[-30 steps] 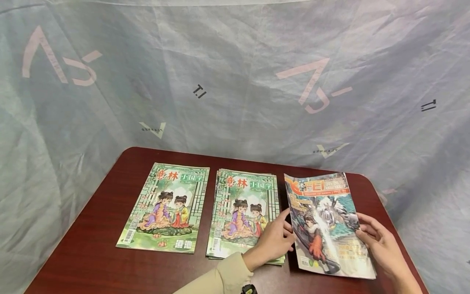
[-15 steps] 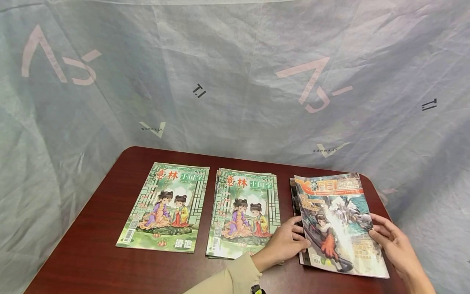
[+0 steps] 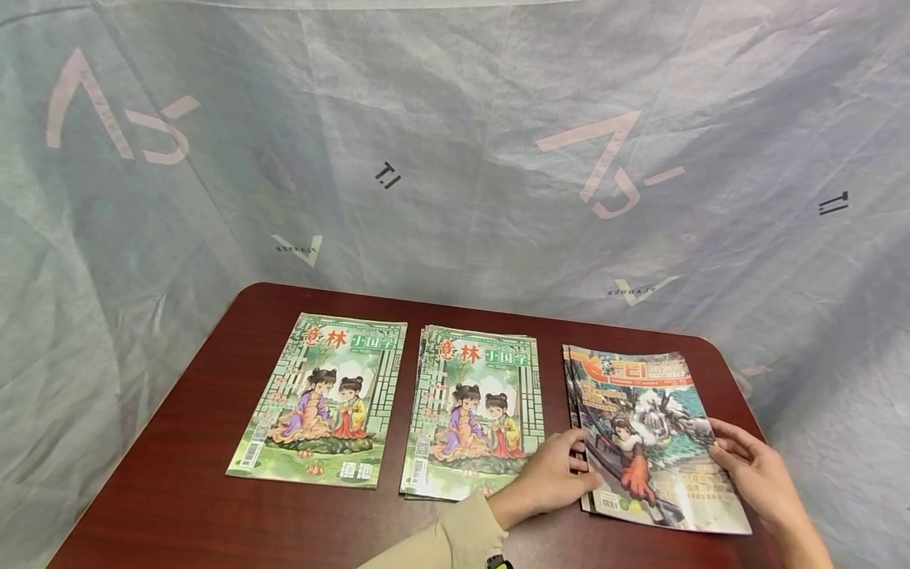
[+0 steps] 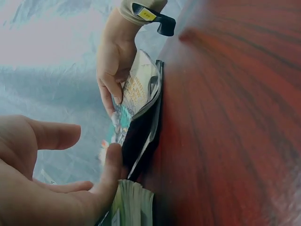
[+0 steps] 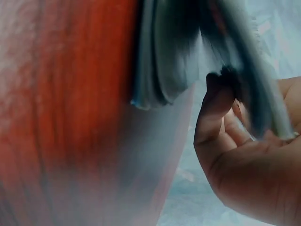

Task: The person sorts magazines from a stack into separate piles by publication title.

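Note:
On the right of the table, in the head view, a magazine (image 3: pixel 654 442) with a red-gloved figure on its cover lies over another one, whose left edge just shows. My right hand (image 3: pixel 757 474) pinches the top magazine's right edge, and in the right wrist view the fingers (image 5: pixel 214 113) curl around that edge while it stands off the pages below. My left hand (image 3: pixel 550 474) is at the left side of the pile, its fingers fairly straight against the edges. The left wrist view has one finger (image 4: pixel 112 165) touching the side, with a dark gap between the magazines.
A stack of green magazines (image 3: pixel 472 419) lies left of my left hand, which partly covers its lower right corner. Farther left is another green magazine (image 3: pixel 320 403) with the same cover. A grey printed cloth (image 3: pixel 455 158) hangs behind the dark red table (image 3: pixel 171 442).
The top magazine, held at its right edge, has shifted right and then been lowered onto the one beneath, whose left edge came into view. Both hands have moved right with it.

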### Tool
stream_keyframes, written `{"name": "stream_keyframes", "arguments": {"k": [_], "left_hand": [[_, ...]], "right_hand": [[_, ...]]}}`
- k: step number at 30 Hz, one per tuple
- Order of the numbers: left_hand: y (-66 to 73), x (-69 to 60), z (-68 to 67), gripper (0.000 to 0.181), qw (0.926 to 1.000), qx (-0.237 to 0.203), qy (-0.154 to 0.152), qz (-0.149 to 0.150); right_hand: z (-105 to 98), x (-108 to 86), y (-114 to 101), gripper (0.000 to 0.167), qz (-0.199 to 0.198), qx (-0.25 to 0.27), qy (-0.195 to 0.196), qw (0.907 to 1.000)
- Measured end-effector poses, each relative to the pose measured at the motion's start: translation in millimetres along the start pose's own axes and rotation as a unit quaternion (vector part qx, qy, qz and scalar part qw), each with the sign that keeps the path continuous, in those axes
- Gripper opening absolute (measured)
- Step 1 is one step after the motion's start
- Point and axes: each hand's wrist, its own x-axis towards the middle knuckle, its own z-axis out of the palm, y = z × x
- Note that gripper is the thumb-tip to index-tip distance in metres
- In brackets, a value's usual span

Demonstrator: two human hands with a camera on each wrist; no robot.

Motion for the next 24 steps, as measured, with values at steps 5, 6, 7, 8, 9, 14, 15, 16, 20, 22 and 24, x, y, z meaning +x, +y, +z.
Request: {"name": "stream_keyframes", "arguments": {"k": [5, 6, 7, 8, 9, 14, 15, 16, 20, 22, 24], "left_hand": [[-0.7, -2.9, 0.4, 0.068, 0.9973, 0.072, -0.012, 0.009], [-2.7, -2.1, 1.4, 0.067, 0.9961, 0.087, -0.012, 0.011], [-6.9, -0.3, 2.7, 0.067, 0.9946, 0.102, -0.014, 0.014], [-13.1, 2.8, 4.5, 0.067, 0.9932, 0.115, -0.015, 0.018], [-19.4, 5.7, 6.1, 0.067, 0.9922, 0.122, -0.016, 0.022], [-48.8, 20.7, 12.8, 0.065, 0.9915, 0.124, -0.021, 0.031], [-48.7, 20.3, 12.1, 0.065, 0.9922, 0.119, -0.024, 0.03], [-48.8, 20.9, 12.0, 0.065, 0.9922, 0.118, -0.029, 0.027], [-14.7, 2.0, -1.5, 0.066, 0.9949, 0.092, -0.04, 0.005], [3.5, -8.4, -9.9, 0.065, 0.9964, 0.078, -0.033, -0.003], [16.7, -17.5, -19.6, 0.066, 0.998, 0.059, -0.022, -0.003]], "right_hand": [[6, 5.4, -3, 0.048, 0.044, -0.077, 0.002, 0.9961], [6, 6.0, -3, 0.052, 0.051, -0.093, -0.002, 0.9944], [6, 6.2, -3, 0.053, 0.057, -0.103, -0.005, 0.9931], [6, 6.0, -3, 0.053, 0.062, -0.11, -0.007, 0.992], [7, 5.9, -3, 0.053, 0.068, -0.115, -0.009, 0.991], [11, 5.9, -6, 0.053, 0.089, -0.144, 0.009, 0.9855], [12, 6.0, -8, 0.053, 0.093, -0.15, 0.018, 0.9842], [13, 5.7, -9, 0.052, 0.095, -0.155, 0.028, 0.9829], [17, 3.0, -16, 0.05, 0.103, -0.17, 0.062, 0.9781], [19, 0.8, -21, 0.049, 0.095, -0.179, 0.074, 0.9765], [21, -1.3, -27, 0.048, 0.077, -0.185, 0.085, 0.976]]}}
